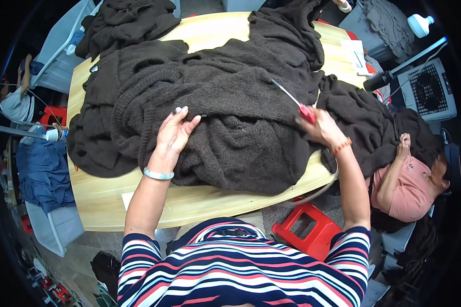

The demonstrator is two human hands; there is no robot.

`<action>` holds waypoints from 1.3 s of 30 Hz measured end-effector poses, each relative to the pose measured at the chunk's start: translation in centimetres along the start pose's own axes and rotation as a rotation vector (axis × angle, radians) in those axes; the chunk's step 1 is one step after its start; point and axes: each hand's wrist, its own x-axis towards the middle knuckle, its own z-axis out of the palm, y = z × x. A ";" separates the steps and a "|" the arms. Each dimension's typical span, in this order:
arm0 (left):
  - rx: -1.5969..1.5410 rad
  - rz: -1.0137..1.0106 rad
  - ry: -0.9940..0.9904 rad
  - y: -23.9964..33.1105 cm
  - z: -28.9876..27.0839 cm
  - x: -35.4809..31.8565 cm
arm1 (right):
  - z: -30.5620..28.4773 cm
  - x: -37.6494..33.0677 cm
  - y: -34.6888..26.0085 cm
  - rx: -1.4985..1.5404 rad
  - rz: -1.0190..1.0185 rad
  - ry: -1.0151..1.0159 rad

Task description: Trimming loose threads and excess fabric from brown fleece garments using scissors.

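A dark brown knitted garment [230, 102] lies in loose folds across the table before me. My left hand [173, 134] rests on its near left part, palm turned up, thumb and fingers apart beside a knitted edge. A small whitish spot shows at its fingers; I cannot tell what it is. My right hand [322, 128] is closed round the red handle of a slim tool [288, 93]. Its narrow metal end points up and left over the knit; whether it is scissors or a spike, I cannot tell. A pale thread [242, 129] lies on the fabric between my hands.
More dark knitwear [133, 23] is heaped at the table's far left. A pale wooden table [210, 30] carries it all. At the right, a person in pink [407, 187] sits near dark knitwear. A red stool [310, 230] stands by my right; blue cloth [43, 171] lies left.
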 end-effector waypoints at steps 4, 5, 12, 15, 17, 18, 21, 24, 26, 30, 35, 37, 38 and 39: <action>-0.137 0.051 -0.065 -0.2 -0.1 -0.3 | -1.6 -3.9 -0.6 0.073 0.146 -0.143; -0.137 0.052 -0.067 -0.5 0.8 -0.3 | -2.0 -4.6 -1.0 0.073 0.145 -0.141; 0.135 0.092 -0.185 -3.0 2.1 0.3 | 0.9 -6.5 -9.2 -0.030 -0.220 -0.156; 0.191 0.120 -0.140 -2.8 2.2 0.6 | 3.2 -5.3 -10.9 0.007 -0.339 -0.145; 0.206 0.138 -0.126 -2.3 2.9 0.2 | 3.0 -5.0 -11.9 0.033 -0.279 -0.176; 0.223 0.137 -0.141 -1.8 3.0 0.2 | 3.1 -4.9 -12.1 0.055 -0.309 -0.194; 0.247 0.137 -0.155 -0.5 2.5 0.2 | 3.1 -4.4 -12.7 0.071 -0.332 -0.295; 0.233 0.108 -0.039 0.6 4.0 0.4 | 3.3 -3.5 -10.7 0.018 -0.213 -0.066; 0.133 0.141 0.001 1.4 3.7 1.5 | 2.5 -4.0 -10.7 0.076 -0.191 -0.090; 0.095 0.123 0.092 0.2 3.0 4.4 | 2.8 -4.6 -10.1 0.120 -0.211 -0.043; -0.003 0.216 0.263 -0.5 3.2 6.1 | 3.1 -4.9 -7.9 0.188 -0.168 -0.023; -0.018 0.273 0.269 0.0 3.6 6.5 | 2.9 -4.9 -7.5 0.188 -0.132 -0.039; -0.005 0.267 0.255 0.0 3.6 6.9 | 3.0 -4.8 -7.4 0.193 -0.134 -0.039; 0.008 0.261 0.241 -0.2 3.4 7.3 | 3.2 -4.6 -7.3 0.188 -0.126 -0.039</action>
